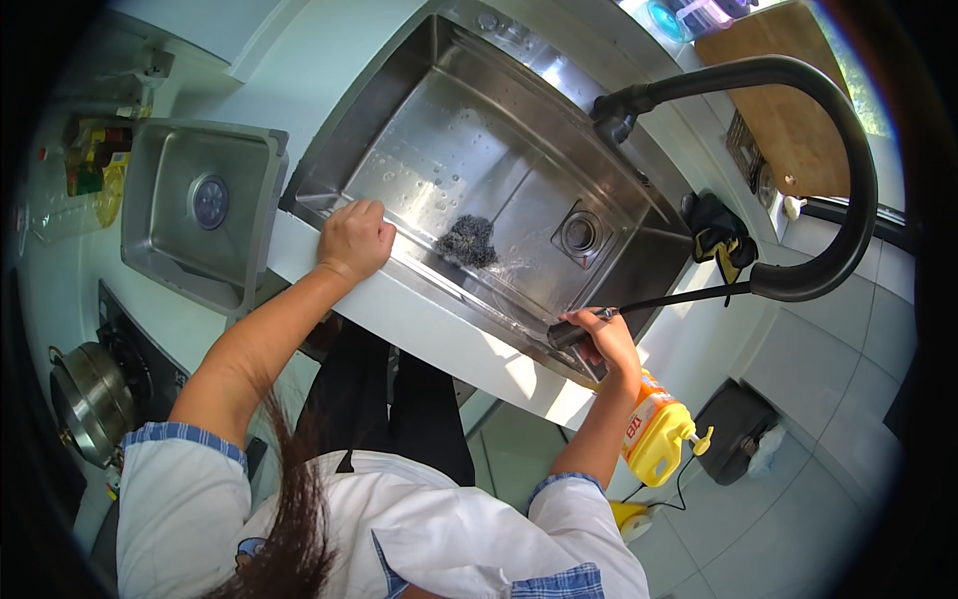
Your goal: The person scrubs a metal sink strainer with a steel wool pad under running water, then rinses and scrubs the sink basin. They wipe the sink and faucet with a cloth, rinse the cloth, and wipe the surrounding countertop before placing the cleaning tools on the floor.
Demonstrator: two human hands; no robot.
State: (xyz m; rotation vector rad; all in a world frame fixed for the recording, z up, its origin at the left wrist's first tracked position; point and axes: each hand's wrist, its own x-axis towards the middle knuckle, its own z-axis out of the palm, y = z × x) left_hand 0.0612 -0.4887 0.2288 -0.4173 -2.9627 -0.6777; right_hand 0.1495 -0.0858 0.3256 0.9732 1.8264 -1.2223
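Note:
Before me is a stainless steel sink (479,127) with drops and some water on its floor. My left hand (356,238) is closed in a fist on the sink's front edge; nothing shows in it. With my right hand (605,338) I grip the black pull-out spray head (569,333) of the faucet, low over the sink's front right corner. Its hose runs up to the curved black faucet (853,150). A dark mesh scouring pad (468,241) lies on the sink floor near the front wall, left of the drain (580,232).
A smaller metal basin (202,198) stands left of the sink, near oil bottles (112,191) and a metal pot (93,397). Black and yellow gloves (720,232) lie right of the sink. A yellow pump bottle (658,442) is by my right forearm. A wooden board (786,97) leans at the back right.

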